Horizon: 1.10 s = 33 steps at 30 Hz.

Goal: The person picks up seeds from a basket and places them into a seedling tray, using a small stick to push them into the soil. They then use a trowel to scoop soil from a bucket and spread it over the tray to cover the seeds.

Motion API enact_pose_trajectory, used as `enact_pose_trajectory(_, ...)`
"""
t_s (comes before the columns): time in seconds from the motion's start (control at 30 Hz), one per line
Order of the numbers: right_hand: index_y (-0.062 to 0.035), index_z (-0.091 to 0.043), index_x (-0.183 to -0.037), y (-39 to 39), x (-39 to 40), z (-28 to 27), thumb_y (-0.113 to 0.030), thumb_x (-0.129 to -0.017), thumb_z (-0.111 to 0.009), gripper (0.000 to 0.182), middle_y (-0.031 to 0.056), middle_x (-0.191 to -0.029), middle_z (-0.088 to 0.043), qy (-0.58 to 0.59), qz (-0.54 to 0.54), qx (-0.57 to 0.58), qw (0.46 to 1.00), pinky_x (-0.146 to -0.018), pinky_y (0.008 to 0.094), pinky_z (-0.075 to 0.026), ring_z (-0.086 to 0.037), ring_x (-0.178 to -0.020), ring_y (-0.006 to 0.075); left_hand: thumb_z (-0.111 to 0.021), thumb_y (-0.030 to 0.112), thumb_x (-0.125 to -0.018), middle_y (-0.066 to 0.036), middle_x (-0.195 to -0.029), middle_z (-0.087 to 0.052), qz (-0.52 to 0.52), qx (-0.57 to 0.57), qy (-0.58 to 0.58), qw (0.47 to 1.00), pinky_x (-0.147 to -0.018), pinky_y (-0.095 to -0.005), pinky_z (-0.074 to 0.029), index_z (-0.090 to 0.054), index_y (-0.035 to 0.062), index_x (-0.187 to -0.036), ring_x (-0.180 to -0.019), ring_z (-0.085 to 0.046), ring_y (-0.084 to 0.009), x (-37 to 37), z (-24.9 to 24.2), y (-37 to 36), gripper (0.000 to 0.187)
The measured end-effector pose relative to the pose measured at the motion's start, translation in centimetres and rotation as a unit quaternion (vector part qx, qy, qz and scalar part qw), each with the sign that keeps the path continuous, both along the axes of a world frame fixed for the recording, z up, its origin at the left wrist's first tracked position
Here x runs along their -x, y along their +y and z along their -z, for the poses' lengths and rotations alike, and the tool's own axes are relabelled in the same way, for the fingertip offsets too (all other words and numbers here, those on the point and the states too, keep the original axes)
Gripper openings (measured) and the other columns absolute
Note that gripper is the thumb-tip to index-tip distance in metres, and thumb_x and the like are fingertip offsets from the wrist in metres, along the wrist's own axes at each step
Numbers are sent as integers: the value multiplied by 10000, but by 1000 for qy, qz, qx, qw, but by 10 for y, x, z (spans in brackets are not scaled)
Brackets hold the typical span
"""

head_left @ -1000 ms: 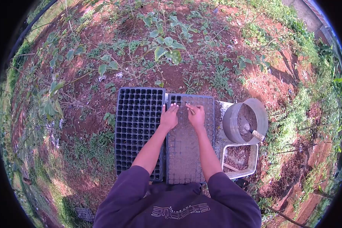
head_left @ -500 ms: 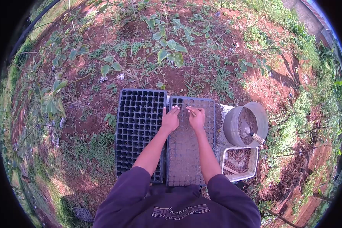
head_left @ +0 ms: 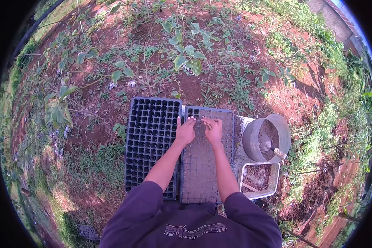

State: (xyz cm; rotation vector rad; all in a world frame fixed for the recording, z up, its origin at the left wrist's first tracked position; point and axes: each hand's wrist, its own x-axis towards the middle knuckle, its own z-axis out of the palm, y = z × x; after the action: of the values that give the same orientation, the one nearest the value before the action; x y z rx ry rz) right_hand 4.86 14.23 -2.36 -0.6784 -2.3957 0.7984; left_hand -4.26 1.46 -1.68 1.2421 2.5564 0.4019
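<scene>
Over the soil-filled tray (head_left: 202, 165), my right hand (head_left: 213, 131) pinches a small stick (head_left: 208, 124); my left hand (head_left: 185, 132), seemingly holding nothing, rests flat.

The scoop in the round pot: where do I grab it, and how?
Best by its patterned handle, I think, from above on the pot's near right side. The scoop leans, so its handle sticks out past the rim of the pot, while its head rests in the soil.
</scene>
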Motion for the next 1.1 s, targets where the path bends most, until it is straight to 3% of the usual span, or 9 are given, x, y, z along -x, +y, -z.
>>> enact_pose_trajectory(0.1,-191,-737,-956,1,-1,-1,-18,-804,-650,247,27,-1019,-708,11,-2,-14,1000,-876,321,-411,-616,-943,213,-476,80,-846,-42,-1429,-454,1,-4,27,1000,-1139,-600,-60,-509,115,-1325,-1332,-409,-148,-2,1,0,482)
enact_pose_trajectory(0.17,-188,-740,-946,1,-1,-2,-9,-800,-647,249,26,-1015,-709,-5,9,23,1000,-877,322,-407,-616,-947,208,-477,80,-845,-41,-1428,-456,0,-7,28,1000,-1138,-601,-53,-511,115,-1323,-1329,-413,-145,-2,1,0,480)
enact_pose_trajectory(0.77,-178,-739,-945,-6,-6,-4,-8,-805,-642,240,40,-1045,-703,56,12,-15,998,-855,320,-408,-597,-944,213,-504,81,-830,-28,-1413,-472,-6,-29,32,999,-1130,-620,-34,-521,125,-1311,-1315,-430,-140,-1,5,-2,484)
enact_pose_trajectory(1.1,-171,-733,-963,3,-2,-3,-8,-805,-637,247,46,-1049,-702,22,-3,-9,1000,-866,324,-397,-621,-966,197,-502,77,-828,-23,-1423,-462,-12,-29,25,999,-1131,-624,-24,-523,132,-1305,-1313,-430,-132,-2,4,-2,481)
